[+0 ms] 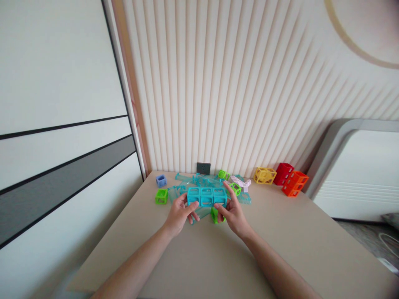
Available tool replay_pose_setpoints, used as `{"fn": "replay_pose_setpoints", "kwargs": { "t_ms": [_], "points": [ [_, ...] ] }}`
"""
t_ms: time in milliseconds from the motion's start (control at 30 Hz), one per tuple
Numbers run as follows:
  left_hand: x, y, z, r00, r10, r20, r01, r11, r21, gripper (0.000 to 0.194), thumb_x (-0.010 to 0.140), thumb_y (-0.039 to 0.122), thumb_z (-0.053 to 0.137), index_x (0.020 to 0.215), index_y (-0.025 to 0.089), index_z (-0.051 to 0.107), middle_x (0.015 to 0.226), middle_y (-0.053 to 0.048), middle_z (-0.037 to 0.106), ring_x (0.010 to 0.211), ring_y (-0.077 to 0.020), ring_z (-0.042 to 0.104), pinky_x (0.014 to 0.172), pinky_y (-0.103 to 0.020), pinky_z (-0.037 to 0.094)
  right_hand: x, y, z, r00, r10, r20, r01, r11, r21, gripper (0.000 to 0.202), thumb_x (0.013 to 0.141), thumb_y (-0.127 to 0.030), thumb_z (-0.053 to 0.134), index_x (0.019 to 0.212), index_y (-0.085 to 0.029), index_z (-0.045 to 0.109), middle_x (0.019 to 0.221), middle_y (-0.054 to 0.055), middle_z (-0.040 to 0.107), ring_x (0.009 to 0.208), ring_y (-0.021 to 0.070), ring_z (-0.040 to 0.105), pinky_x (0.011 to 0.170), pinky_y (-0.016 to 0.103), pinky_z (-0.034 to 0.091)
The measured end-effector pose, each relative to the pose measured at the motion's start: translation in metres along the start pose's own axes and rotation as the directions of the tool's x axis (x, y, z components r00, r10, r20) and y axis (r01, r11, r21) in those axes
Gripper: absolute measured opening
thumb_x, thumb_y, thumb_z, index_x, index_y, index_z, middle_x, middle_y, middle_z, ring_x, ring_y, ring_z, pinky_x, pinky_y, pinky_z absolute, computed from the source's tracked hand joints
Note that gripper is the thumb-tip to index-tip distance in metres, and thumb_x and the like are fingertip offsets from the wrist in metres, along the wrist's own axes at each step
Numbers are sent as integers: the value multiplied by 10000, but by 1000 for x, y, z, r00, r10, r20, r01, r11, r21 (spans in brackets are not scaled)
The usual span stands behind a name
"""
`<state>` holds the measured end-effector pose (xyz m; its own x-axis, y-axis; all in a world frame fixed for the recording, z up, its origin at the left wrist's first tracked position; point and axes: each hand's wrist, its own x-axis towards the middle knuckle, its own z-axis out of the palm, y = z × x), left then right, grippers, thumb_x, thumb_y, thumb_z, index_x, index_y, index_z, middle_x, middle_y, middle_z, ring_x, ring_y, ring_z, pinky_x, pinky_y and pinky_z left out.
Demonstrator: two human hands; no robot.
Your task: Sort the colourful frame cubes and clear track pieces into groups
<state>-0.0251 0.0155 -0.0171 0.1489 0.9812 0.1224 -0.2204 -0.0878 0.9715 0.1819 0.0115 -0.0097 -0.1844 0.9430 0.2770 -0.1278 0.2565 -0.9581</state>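
A row of three joined teal frame blocks (206, 197) is held level above the table between both hands. My left hand (181, 213) grips its left end, with the thumb on the front. At the right end, my right hand (233, 211) pinches the row between thumb and fingers, its index finger stretched upward. Behind and below the row lies a pile of clear teal pieces (183, 181). One green block (215, 215) sits under the row near my right fingers, and another green block (161, 197) stands left of my left hand.
On the beige table (205, 261), a blue block (161, 180) is at the back left. Pale pink pieces (241, 182) lie right of centre. A yellow block (264, 175), red blocks (283, 173) and orange blocks (294, 183) stand at the back right, near the ribbed wall (199, 83).
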Motion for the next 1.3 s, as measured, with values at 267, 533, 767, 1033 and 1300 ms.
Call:
{"fn": "replay_pose_setpoints", "kwargs": {
  "t_ms": [267,533,767,1033,1300],
  "points": [
    [-1,1,0,998,57,3,-57,993,107,421,737,497,758,911,138,624,624,-5,675,399,-144,639,282,-153,330,-3,1,-3,993,59,103,-52,996,-70,831,850,-455,700,1504,-237,235,608,-81,597,459,130,634,418,204,446],
    [-6,8,5,999,11,36,-15,995,100,437,666,486,807,840,154,582,443,54,588,281,-114,532,269,-147,281,-7,3,0,995,33,97,-30,999,-25,799,856,-454,701,1489,-240,263,611,-87,585,435,106,600,451,218,469],
    [-8,5,9,1000,31,-5,-30,994,103,447,657,496,813,821,167,560,484,52,605,342,-139,592,358,-198,436,-9,6,2,999,22,29,-21,999,-34,829,824,-493,724,1486,-256,284,637,-82,565,415,106,584,420,231,495],
    [-7,7,5,999,35,13,-36,990,136,407,680,485,803,764,171,557,444,67,568,312,-101,527,356,-186,396,-10,8,1,999,-3,35,6,997,-73,782,842,-481,705,1481,-253,316,659,-68,581,426,106,597,424,229,514],
    [-7,4,4,999,36,21,-38,989,146,402,691,484,798,781,171,563,445,69,570,314,-100,526,354,-184,390,-10,8,-1,999,-16,44,21,995,-96,718,851,-485,694,1453,-264,371,658,-61,571,424,111,595,420,240,519]
  ]
}}
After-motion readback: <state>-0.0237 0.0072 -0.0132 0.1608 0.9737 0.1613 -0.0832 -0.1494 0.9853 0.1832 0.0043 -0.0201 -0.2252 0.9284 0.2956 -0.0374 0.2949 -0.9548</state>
